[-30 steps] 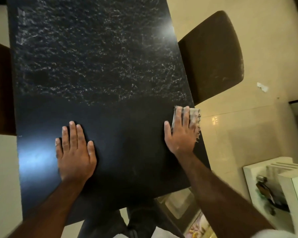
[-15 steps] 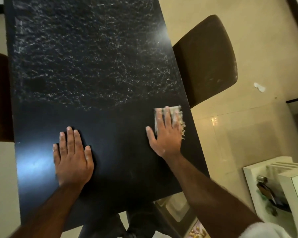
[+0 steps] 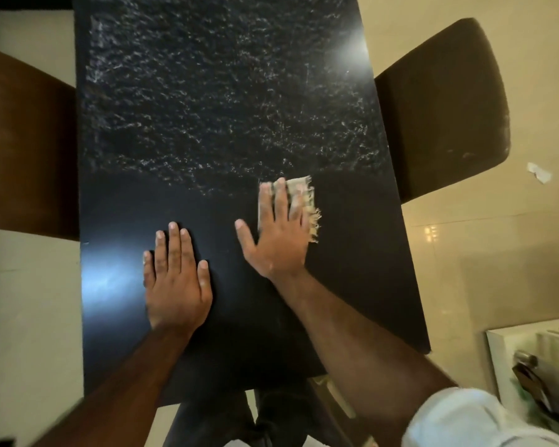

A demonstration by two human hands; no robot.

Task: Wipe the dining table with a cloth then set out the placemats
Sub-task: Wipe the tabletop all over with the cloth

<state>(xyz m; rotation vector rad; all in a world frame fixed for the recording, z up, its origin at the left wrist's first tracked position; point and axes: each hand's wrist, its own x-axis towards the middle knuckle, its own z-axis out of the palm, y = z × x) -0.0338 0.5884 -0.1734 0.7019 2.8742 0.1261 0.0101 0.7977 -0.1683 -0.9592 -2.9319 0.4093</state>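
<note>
The right hand (image 3: 276, 240) is pressing its flat, spread fingers (image 3: 279, 201) onto the cloth (image 3: 299, 195) at centre frame — soft, light, fray-edged, probably best handled palm-down — while the left hand (image 3: 176, 285) is lying open on the tabletop (image 3: 223, 108).

Dim warm light, glare on the glossy table (image 3: 207, 124), edges blurred.

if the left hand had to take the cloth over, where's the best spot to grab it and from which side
Best the fringed edge of the cloth, coming from the table's right side. The right hand lies flat over the cloth's left part, palm down, so only the right strip and its frayed lower corner stick out. A pinch there looks likeliest to work; the left hand lies flat nearby.
</note>
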